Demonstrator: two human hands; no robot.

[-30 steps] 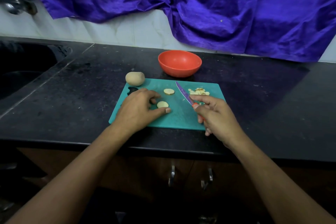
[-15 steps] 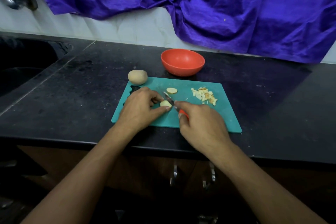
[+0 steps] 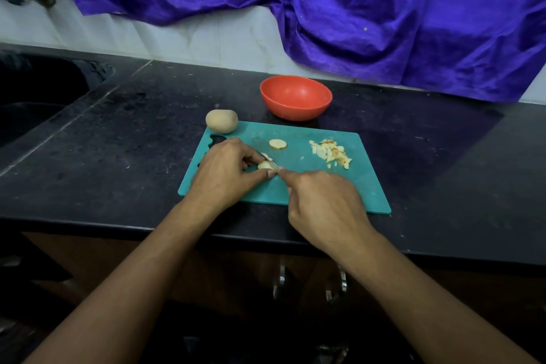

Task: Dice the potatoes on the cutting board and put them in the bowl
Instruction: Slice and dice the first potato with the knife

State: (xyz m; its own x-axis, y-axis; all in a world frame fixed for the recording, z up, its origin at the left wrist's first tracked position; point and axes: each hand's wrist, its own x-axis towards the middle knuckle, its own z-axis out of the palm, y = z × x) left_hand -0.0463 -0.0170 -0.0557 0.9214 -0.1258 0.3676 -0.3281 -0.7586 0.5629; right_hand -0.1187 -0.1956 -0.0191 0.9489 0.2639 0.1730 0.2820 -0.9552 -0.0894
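mid-frame i'm dicing 1 slice [image 3: 266,165]; left hand [image 3: 227,168] pinches it, right hand [image 3: 322,204] grips the knife [image 3: 263,157]; next, i reckon, crosscuts.

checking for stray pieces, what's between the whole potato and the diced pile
A single round potato slice lies there on the cutting board, shown in the head view.

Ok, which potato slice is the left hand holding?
The slice nearer the person, held down by the left hand; the other round slice lies free farther back on the cutting board.
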